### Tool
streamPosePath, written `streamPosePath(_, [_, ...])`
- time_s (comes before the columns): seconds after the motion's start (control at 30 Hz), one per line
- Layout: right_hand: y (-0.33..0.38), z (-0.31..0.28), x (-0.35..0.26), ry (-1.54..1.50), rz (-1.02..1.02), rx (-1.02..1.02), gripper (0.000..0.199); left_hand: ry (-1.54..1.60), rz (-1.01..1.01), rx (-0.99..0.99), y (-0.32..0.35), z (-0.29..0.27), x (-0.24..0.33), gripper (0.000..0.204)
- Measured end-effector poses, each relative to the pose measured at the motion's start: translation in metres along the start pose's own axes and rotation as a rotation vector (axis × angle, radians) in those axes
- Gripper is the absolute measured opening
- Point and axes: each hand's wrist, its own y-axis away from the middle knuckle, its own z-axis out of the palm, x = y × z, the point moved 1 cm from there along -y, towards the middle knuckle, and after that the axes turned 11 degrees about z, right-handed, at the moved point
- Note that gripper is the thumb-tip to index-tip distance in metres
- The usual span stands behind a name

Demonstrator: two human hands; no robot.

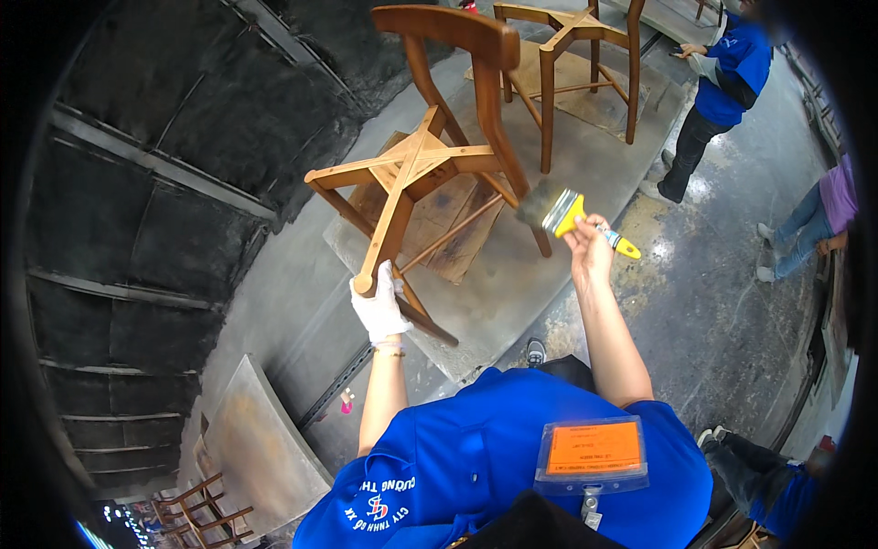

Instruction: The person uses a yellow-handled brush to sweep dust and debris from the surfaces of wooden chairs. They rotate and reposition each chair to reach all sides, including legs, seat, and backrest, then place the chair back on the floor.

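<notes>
In front of me a brown wooden chair frame without a seat stands on a grey platform. Its paler cross-braced top faces up, and its curved backrest points away from me. My left hand, in a white glove, is closed round the near front corner of the frame, at the top of a leg. My bare right hand grips a wide paintbrush with a yellow handle and dark bristles. The bristles point left, close to a rear leg of the chair; whether they touch it I cannot tell.
Brown cardboard lies under the chair on the grey platform. A second chair frame stands behind. To the right, a person in blue and another in purple stand on the floor. Dark panels line the left.
</notes>
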Motion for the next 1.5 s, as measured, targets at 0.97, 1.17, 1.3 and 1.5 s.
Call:
streamPosePath(0.97, [-0.138, 0.083, 0.124, 0.235, -0.331, 0.041, 0.016, -0.829, 0.732, 0.105, -0.125, 0.028, 0.046, 0.022])
streamPosePath(1.17, [-0.173, -0.023, 0.128, -0.059, -0.042, 0.02, 0.021, -0.592, 0.597, 0.115, -0.166, 0.03, 0.023, 0.019])
streamPosePath(1.3, [-0.177, -0.157, 0.128, 0.349, -0.22, 0.745, 0.02, -0.61, 0.641, 0.11, -0.18, 0.029, 0.016, 0.019])
streamPosePath(1.5, [-0.169, 0.015, 0.158, 0.475, -0.572, 0.437, 0.017, -0.518, 0.63, 0.145, -0.175, 0.038, 0.018, 0.019])
